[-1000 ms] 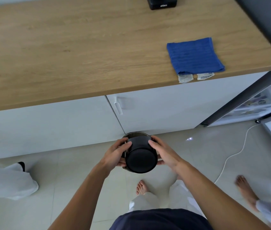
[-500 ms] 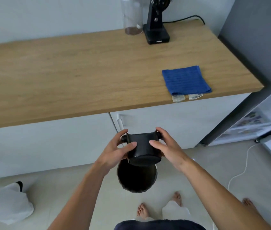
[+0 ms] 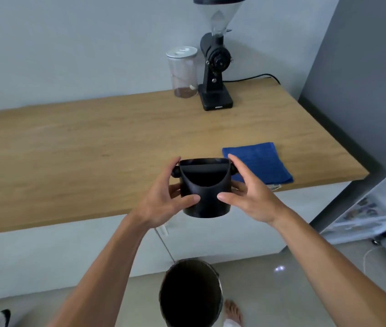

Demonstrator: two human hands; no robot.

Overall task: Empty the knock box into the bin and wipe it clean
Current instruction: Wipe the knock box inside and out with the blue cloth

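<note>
Wooden countertop (image 3: 92, 147) ran across the middle of my view, with white cabinets (image 3: 45, 256) beneath it and a pale wall behind. At about one o'clock on the counter stood a black coffee grinder (image 3: 215, 67), and just to its left a clear jar (image 3: 183, 72) with a little brown at the bottom. A folded blue cloth (image 3: 261, 161) lay at three o'clock near the counter's front edge.

I saw the knock box (image 3: 205, 188) held upright in the air at the centre, in front of the counter's edge, its bar across the open top. My left hand (image 3: 163, 201) gripped its nine o'clock side, fingers curled round the wall and thumb on the front. My right hand (image 3: 250, 197) clasped the three o'clock side the same way. Well below, at six o'clock on the tiled floor (image 3: 281, 291), the bin (image 3: 190, 296) stood open and dark inside.
</note>
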